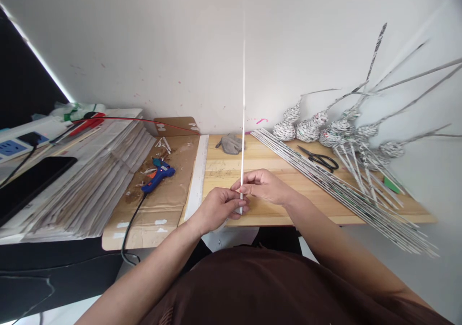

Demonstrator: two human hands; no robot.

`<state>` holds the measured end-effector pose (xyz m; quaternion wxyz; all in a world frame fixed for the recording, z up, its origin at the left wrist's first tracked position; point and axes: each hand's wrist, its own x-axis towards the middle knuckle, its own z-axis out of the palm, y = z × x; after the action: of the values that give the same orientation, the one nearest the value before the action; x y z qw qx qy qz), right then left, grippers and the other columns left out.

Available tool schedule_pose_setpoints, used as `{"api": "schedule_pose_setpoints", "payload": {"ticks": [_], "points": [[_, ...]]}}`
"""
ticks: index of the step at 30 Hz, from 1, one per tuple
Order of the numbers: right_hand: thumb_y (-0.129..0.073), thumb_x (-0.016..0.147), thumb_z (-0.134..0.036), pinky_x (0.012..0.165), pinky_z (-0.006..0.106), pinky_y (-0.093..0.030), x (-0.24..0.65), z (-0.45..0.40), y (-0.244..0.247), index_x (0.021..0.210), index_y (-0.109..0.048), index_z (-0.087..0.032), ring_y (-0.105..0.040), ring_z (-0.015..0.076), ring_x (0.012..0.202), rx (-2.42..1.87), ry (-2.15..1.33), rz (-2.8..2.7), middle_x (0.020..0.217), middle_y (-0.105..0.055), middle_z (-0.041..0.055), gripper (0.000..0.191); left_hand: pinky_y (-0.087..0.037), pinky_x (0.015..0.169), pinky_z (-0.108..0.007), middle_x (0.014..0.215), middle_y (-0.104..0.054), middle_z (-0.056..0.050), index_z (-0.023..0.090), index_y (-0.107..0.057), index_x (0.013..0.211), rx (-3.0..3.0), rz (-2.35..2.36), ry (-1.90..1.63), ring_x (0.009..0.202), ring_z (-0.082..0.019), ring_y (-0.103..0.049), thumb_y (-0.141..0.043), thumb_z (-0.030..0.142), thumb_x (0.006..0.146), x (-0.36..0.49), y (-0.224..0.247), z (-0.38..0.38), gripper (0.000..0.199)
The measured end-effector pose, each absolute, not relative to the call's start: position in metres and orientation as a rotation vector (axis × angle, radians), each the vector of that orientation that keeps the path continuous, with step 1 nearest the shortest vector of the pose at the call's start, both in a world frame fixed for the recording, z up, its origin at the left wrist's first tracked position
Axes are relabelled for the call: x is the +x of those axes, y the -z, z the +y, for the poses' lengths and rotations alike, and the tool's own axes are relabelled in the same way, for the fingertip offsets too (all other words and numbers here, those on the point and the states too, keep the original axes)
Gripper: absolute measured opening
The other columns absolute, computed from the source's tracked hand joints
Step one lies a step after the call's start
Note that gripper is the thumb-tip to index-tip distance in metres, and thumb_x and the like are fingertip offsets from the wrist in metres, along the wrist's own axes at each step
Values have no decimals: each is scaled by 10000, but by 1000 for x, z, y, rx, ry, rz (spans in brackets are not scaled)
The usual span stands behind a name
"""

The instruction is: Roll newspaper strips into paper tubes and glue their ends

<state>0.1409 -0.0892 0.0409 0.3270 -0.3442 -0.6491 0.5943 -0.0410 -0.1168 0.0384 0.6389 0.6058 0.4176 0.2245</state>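
A long, thin white paper tube stands almost upright in front of me, its top fading against the wall. My left hand pinches it near the lower end. Just above, my right hand has thumb and fingers closed on the same tube. Both hands are over the front part of the wooden table. To the right lies a bundle of similar rolled newspaper tubes, slanting across the table and past its front edge.
At the left, a blue glue gun rests on cardboard beside a tall newspaper stack with a black phone. A grey rag, black scissors and several woven gourd shapes with protruding tubes sit towards the wall.
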Motion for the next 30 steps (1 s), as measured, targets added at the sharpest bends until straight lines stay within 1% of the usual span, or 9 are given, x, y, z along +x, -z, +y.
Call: {"api": "schedule_pose_setpoints", "payload": {"ticks": [2, 5, 7, 10, 12, 16, 20, 27, 30], "points": [[-691, 727, -428, 612, 260, -444, 142, -89, -40, 733, -647, -136, -573, 132, 643, -933, -1527, -1725, 705, -639, 29, 295, -535, 732, -307, 828, -685, -55, 134, -676, 792, 1372, 959, -510, 831, -186, -638, -595, 375, 768, -41, -38, -117, 256], [-726, 688, -417, 562, 251, -426, 142, -89, -36, 656, -603, -146, -553, 128, 593, -1024, -1392, -1705, 632, -610, 11, 299, -533, 728, -306, 818, -685, -53, 135, -675, 793, 1375, 963, -517, 822, -183, -639, -602, 363, 760, -42, -37, -117, 241], [-733, 680, -405, 556, 247, -422, 142, -89, -35, 667, -595, -149, -546, 124, 591, -1032, -1365, -1676, 643, -606, 8, 291, -533, 725, -306, 823, -686, -54, 136, -676, 790, 1380, 970, -520, 812, -180, -639, -602, 364, 758, -42, -36, -118, 242], [-704, 722, -383, 614, 259, -442, 143, -91, -36, 729, -619, -142, -561, 127, 641, -935, -1498, -1694, 719, -632, 23, 256, -532, 726, -307, 829, -689, -58, 134, -679, 784, 1381, 974, -514, 803, -176, -639, -601, 370, 758, -41, -35, -118, 250], [-682, 751, -372, 640, 264, -442, 144, -91, -37, 724, -625, -136, -562, 127, 657, -896, -1557, -1725, 719, -633, 25, 244, -533, 724, -302, 824, -688, -58, 131, -679, 790, 1369, 961, -508, 795, -170, -635, -604, 365, 758, -40, -35, -118, 248], [-687, 750, -358, 581, 235, -390, 143, -91, -36, 646, -587, -140, -512, 104, 601, -947, -1510, -1706, 632, -589, -3, 261, -535, 701, -287, 831, -678, -63, 124, -680, 800, 1352, 935, -488, 779, -158, -619, -600, 347, 767, -40, -36, -119, 239], [-706, 723, -374, 537, 224, -348, 142, -90, -35, 632, -582, -140, -463, 87, 561, -971, -1486, -1679, 601, -554, -20, 280, -534, 676, -279, 825, -669, -65, 122, -672, 765, 1372, 898, -459, 747, -145, -601, -582, 339, 782, -41, -40, -120, 236], [-719, 697, -393, 521, 227, -347, 142, -90, -32, 637, -566, -146, -453, 88, 545, -1032, -1409, -1699, 588, -539, -24, 297, -530, 685, -277, 817, -667, -64, 122, -666, 756, 1332, 925, -452, 742, -139, -599, -601, 337, 768, -41, -42, -120, 225], [-708, 716, -386, 557, 234, -385, 144, -92, -35, 674, -591, -143, -501, 99, 586, -979, -1443, -1686, 637, -577, -10, 273, -528, 685, -277, 822, -669, -69, 119, -668, 752, 1325, 932, -460, 741, -142, -603, -606, 347, 764, -41, -42, -121, 237]]}}
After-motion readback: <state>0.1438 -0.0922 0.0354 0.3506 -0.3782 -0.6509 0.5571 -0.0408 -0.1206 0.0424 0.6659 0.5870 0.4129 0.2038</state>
